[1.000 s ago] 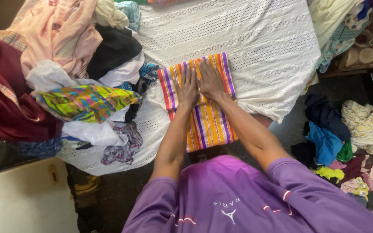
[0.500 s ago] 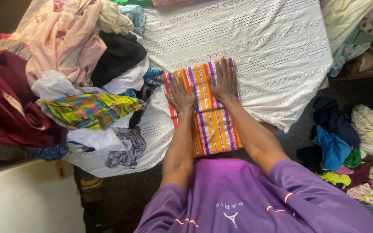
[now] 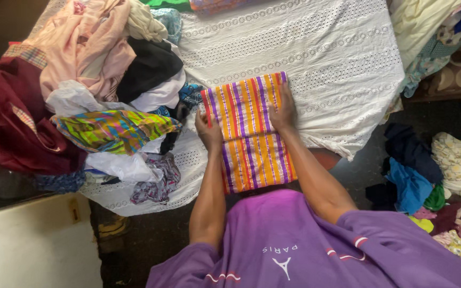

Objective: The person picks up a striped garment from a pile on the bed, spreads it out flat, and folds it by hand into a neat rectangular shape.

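Note:
A folded cloth with orange, purple and red stripes point(image 3: 249, 133) lies on a table under a white eyelet cover point(image 3: 321, 48), its near end hanging over the front edge. My left hand point(image 3: 209, 130) is curled around the cloth's left edge, fingers tucked at the side. My right hand point(image 3: 284, 109) lies along the cloth's right edge with the fingers stretched toward the far corner, gripping that side. Both forearms reach out from purple sleeves.
A tall heap of mixed clothes point(image 3: 81, 80) covers the table's left half, with a bright green-patterned piece point(image 3: 113, 128) close to my left hand. More garments lie on the floor at the right point(image 3: 417, 176). A white cabinet top point(image 3: 33, 245) sits at the lower left.
Both hands slid apart from the middle of the striped cloth to its left and right edges and closed on them. The cloth itself stayed in place.

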